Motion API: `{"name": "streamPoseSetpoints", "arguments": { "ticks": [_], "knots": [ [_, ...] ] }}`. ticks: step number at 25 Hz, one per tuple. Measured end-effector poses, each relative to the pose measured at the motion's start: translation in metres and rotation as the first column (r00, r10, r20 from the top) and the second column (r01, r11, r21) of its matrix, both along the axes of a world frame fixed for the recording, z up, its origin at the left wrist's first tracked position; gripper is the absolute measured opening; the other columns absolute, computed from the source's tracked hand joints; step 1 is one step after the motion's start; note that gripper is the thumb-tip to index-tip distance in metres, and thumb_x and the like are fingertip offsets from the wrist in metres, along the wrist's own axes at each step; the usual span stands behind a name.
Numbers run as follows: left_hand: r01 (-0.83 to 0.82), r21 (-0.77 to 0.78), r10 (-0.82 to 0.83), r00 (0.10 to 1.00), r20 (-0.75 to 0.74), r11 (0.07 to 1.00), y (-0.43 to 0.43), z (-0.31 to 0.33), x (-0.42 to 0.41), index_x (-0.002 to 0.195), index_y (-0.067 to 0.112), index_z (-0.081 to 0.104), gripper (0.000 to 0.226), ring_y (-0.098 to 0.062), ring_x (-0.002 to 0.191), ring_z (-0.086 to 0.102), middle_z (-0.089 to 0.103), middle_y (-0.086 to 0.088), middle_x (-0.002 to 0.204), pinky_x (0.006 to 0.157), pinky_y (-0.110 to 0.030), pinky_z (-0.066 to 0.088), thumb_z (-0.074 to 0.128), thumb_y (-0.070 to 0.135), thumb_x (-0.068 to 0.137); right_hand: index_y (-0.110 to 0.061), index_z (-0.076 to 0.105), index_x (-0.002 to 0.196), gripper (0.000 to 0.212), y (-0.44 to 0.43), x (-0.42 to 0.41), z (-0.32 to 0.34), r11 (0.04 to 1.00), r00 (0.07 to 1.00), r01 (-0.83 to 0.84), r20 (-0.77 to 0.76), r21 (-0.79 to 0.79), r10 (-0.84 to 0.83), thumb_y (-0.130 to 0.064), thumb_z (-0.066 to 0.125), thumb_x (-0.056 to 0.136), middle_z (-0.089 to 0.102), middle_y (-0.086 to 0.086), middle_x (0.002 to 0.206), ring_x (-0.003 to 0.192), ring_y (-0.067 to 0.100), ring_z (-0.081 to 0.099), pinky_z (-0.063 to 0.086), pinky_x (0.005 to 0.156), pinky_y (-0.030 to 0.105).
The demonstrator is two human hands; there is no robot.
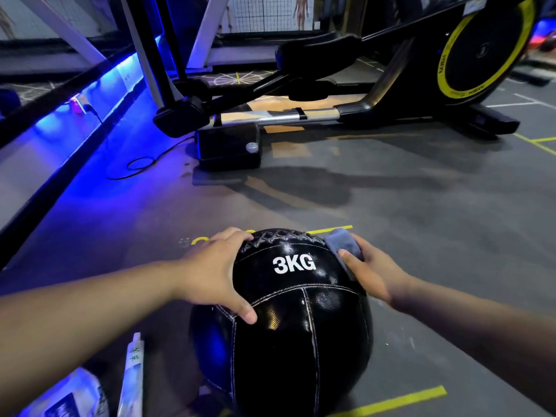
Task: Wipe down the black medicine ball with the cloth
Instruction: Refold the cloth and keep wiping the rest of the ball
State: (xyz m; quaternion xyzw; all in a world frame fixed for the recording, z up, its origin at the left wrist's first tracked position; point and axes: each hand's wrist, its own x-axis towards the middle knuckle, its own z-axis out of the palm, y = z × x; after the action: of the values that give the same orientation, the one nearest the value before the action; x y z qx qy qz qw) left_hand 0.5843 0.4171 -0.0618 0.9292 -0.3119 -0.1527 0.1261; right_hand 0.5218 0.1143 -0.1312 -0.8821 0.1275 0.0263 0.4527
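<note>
White packets (132, 383) lie on the floor (421, 206) just left of the black medicine ball (301, 341), which rests there marked "3KG". The left hand (216, 272) lies spread over the ball's upper left side, fingers relaxed, thumb on the front panel. The right hand (370, 272) grips a grey cloth (343, 242), pressing it to the ball's upper right beside the laced seam. Farther off stands an elliptical trainer (487, 46), a black cable (141, 164) looped left of its base

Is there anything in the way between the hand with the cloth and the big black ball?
No, nothing visible is in the way. The right hand presses the grey cloth straight against the upper right side of the black medicine ball, and the left hand rests on its upper left side.
</note>
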Motion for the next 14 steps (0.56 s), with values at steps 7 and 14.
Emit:
{"name": "streamPoseSetpoints", "arguments": {
  "ticks": [7, 14],
  "knots": [
    [-0.022, 0.067, 0.025, 0.999, -0.046, 0.997, 0.025, -0.002, 0.03, 0.136, 0.029, 0.033, 0.137, -0.01, 0.12, 0.046, 0.039, 0.017, 0.126, 0.105, -0.031, 0.042, 0.08, 0.077, 0.017, -0.021, 0.03, 0.148, 0.064, 0.078, -0.053, 0.013, 0.501, 0.542, -0.274, 0.299, -0.821, 0.785, -0.027, 0.048, 0.087, 0.036, -0.002, 0.154, 0.14, 0.026, 0.036, 0.025, 0.114, 0.045],
    [0.008, 0.093, 0.005, 0.99, -0.142, 0.996, 0.033, -0.002, 0.039, 0.139, 0.024, 0.028, 0.141, -0.012, 0.126, 0.039, 0.033, 0.009, 0.132, 0.11, -0.031, 0.036, 0.077, 0.081, 0.02, -0.015, 0.038, 0.146, 0.075, 0.045, -0.018, 0.027, 0.711, 0.683, -0.441, 0.309, -0.548, 0.662, -0.043, 0.066, 0.083, 0.038, 0.001, 0.152, 0.14, 0.006, 0.033, 0.018, 0.116, 0.018]
  ]
}}
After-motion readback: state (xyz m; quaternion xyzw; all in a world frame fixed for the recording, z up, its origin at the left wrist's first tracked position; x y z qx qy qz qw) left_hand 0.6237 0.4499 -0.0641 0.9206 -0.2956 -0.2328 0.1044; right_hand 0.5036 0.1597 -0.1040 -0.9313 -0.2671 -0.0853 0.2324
